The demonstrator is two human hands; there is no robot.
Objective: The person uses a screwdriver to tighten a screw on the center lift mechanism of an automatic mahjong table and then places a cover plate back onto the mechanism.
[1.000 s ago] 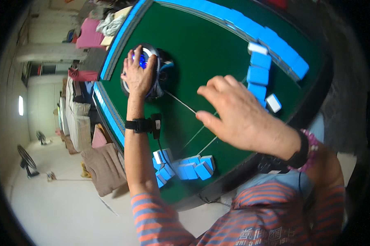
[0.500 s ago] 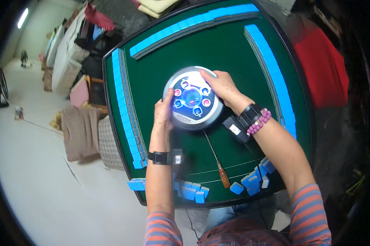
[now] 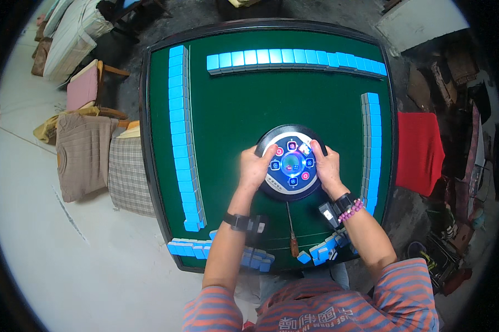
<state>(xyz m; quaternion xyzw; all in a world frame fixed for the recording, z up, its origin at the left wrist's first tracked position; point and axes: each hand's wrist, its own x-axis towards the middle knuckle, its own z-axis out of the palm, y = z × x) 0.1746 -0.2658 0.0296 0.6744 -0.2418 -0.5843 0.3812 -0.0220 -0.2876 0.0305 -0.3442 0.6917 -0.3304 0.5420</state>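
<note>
A round mahjong table control panel [image 3: 290, 188] with lit buttons and a clear dice dome is between my two hands over the green table. My left hand [image 3: 254, 168] grips its left rim, thumb on top. On the opposite rim, my right hand [image 3: 328, 167] holds it the same way; the fingers beneath are hidden. Just on the near side of the panel lies a screwdriver [image 3: 294, 247] with a wooden handle, its shaft pointing at the panel. Loose blue-backed mahjong tiles [image 3: 323, 252] lie scattered by the near edge, partly behind my forearms.
Rows of blue-backed tiles line the table's left [image 3: 178, 122], far [image 3: 293, 57] and right [image 3: 372, 144] sides. A dark raised frame [image 3: 150, 144] borders the table. Outside it are a chair with a checked cover [image 3: 130, 176] on the left and a red-covered seat [image 3: 418, 152] on the right.
The view has turned and shifted, so the table looks straighter. Both hands still hold the panel, which now appears lower and further right, with my hands level on either side.
</note>
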